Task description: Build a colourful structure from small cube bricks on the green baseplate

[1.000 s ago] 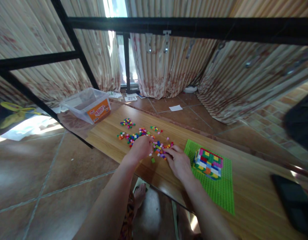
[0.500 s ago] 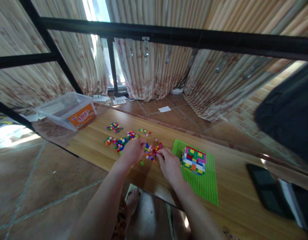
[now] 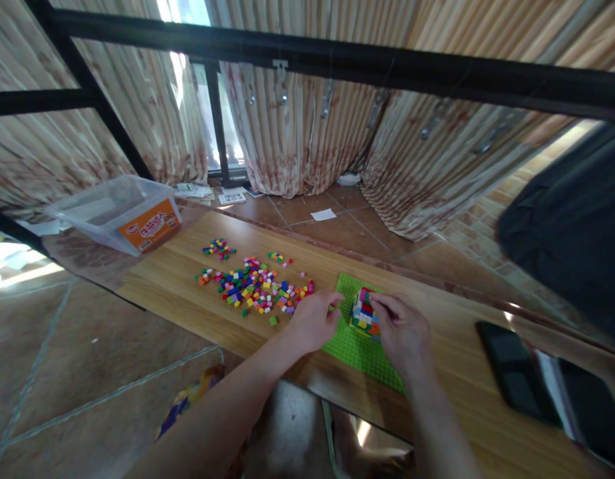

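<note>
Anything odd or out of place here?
One thing: a white sheet lies on the floor beyond the table, perhaps dropped. Loose bricks lie scattered on the table, too small to check for damage.

Your long wooden table (image 3: 467, 346) carries loose colourful bricks (image 3: 257, 283), a green baseplate (image 3: 362, 354) and, rightward, a dark flat slab (image 3: 514, 369).

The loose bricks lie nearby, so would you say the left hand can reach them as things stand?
Probably yes: the left hand is close beside the loose bricks, with nothing visible between.
</note>
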Tool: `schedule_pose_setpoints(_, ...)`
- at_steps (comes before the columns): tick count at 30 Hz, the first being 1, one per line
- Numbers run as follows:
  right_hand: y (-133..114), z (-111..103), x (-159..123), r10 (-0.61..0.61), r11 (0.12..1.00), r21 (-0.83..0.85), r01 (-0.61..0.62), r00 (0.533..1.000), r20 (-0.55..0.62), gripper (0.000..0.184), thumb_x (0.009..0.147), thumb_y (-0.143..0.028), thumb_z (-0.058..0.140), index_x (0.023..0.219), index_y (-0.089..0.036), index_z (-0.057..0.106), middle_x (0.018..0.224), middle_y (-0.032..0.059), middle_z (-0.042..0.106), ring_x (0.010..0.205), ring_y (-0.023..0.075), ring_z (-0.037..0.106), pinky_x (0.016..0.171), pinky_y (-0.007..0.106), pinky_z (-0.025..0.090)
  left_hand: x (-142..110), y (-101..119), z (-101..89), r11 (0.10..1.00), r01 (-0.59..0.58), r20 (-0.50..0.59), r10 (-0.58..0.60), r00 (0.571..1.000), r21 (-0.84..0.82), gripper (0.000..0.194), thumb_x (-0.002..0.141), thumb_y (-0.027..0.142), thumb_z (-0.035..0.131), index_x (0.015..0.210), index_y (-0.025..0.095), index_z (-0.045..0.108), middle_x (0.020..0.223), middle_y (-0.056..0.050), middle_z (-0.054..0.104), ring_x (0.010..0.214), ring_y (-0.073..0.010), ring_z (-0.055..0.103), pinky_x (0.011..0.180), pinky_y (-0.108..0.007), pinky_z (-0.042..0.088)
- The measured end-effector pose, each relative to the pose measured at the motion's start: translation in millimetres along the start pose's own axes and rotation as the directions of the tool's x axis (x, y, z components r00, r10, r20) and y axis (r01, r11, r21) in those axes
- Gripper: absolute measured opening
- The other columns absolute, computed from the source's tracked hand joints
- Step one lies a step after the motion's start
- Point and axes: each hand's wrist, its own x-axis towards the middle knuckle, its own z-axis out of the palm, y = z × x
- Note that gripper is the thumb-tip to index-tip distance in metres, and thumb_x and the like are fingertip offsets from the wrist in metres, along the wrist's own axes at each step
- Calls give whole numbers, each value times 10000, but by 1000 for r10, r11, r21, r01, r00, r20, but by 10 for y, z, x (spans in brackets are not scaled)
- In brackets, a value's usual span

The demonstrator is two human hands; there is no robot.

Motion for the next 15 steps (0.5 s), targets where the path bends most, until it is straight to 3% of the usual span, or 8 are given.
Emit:
schedule_pose_setpoints(8, 141, 104, 8, -127, 969, -203, 140, 989, 75, 264, 891, -357, 502, 875, -264, 748, 921, 65, 669, 878, 220, 561, 781, 377, 462, 76, 116, 190, 999, -13, 63, 15, 998, -36, 399, 811, 127, 502, 1193, 176, 605, 1114, -87, 664, 1022, -210, 615, 949, -347, 481)
schedule_pose_setpoints(15, 83, 121, 31, -147, 962, -225, 155, 988, 50, 221, 872, -329, 537, 867, -238, 739, 886, 59, 693, 849, 223, 543, 782, 370, 434, 90, 143, 270, 998, -61, 82, 63, 995, -26, 390, 805, 97, 443, 1157, 148, 603, 1077, -108, 653, 1012, -222, 616, 923, -356, 491)
